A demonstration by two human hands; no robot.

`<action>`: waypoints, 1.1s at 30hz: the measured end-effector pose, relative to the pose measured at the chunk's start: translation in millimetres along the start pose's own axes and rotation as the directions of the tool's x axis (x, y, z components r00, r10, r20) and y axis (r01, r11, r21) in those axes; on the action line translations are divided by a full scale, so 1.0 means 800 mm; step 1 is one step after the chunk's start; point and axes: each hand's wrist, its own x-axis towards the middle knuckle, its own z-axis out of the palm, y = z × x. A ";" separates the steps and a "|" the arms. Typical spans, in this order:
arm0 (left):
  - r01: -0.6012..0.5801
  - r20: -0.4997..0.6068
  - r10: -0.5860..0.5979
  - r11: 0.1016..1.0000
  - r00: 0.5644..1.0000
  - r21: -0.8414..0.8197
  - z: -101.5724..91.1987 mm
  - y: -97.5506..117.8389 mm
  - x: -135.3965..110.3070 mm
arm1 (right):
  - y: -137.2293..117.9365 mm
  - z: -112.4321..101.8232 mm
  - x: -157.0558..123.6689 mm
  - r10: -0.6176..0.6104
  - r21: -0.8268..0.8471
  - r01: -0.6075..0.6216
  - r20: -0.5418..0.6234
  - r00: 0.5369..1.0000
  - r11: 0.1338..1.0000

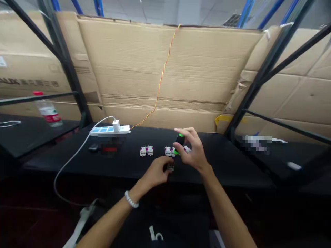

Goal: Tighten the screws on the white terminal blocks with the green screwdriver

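Benchwork at black tabletop (232,167): right hand (193,148) grips black-and-green cylinder (180,139), just beyond pale piece (170,167) pinched in left hand (156,171). Step appears to be handling piece; next move likely calls for steady left hold. White-and-magenta connector-like parts (143,151) lie beyond left hand.

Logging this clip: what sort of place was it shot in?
Probably a makeshift workstation in a warehouse or workshop: a black tabletop stands between dark metal posts, a cardboard panel walls off the back, and blue bars show beyond it.
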 end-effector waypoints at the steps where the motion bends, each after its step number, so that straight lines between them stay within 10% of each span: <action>1: 0.000 0.008 0.000 1.000 1.000 0.001 -0.001 0.000 0.000 | 0.005 0.000 0.000 0.013 0.080 -0.018 0.055 0.998 0.997; 15: -0.038 -0.014 0.039 0.995 0.999 0.095 0.007 0.001 -0.004 | 0.081 0.020 0.033 -0.053 0.461 -0.056 0.222 0.974 0.886; 33: -0.023 -0.007 0.023 0.994 1.000 0.104 0.008 0.000 -0.005 | 0.111 0.048 0.012 0.097 0.606 -0.097 0.032 0.995 0.789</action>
